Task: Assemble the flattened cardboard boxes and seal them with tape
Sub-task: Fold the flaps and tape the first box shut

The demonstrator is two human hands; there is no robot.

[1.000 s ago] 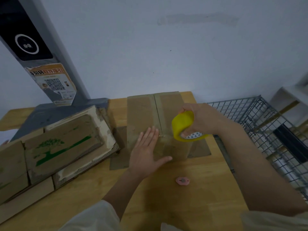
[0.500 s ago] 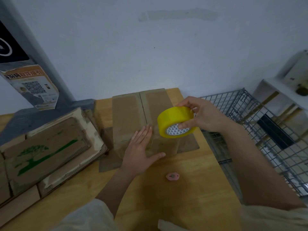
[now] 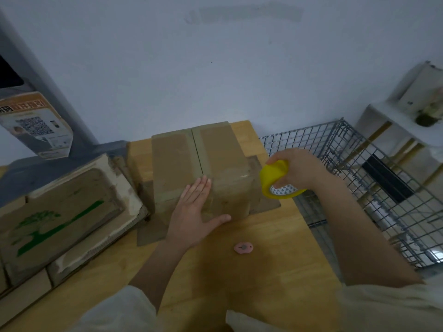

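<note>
The left hand [image 3: 195,218] lay flat with straight fingers on the near face of the cardboard box [image 3: 203,168], thumb spread toward the right along its lower edge. The box stood on the wooden table [image 3: 251,283], its top flaps closed and a strip of tape running down the middle seam to just above the fingertips. The right hand [image 3: 296,167] gripped the yellow tape roll [image 3: 275,185], fingers curled over its rim, holding it just beside the box's right edge. A small pink cutter [image 3: 243,248] lay on the table below the left thumb.
</note>
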